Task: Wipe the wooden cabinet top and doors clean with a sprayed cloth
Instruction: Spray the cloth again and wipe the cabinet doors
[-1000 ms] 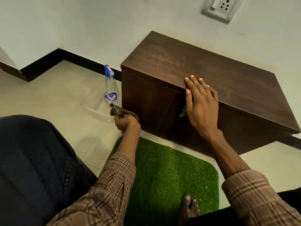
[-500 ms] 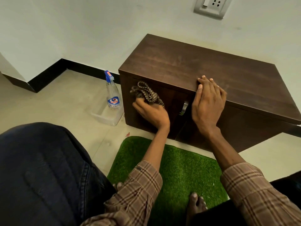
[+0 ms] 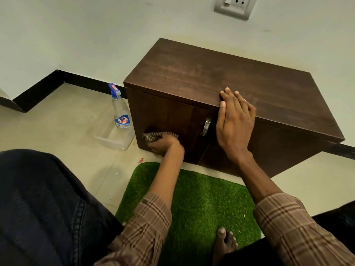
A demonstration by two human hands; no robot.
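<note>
Dark wood cabinet [image 3: 221, 79]: left hand [image 3: 165, 144] grips cloth [image 3: 155, 135] low on door; right hand [image 3: 235, 121] flat, fingers straight, steadying top edge. Overlap strokes w/ even pressure.

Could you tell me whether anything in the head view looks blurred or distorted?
Head view: the left hand and cloth are motion-smeared low on the door; the right hand is sharp; the wide lens splays the cabinet top; lighting is soft.
</note>
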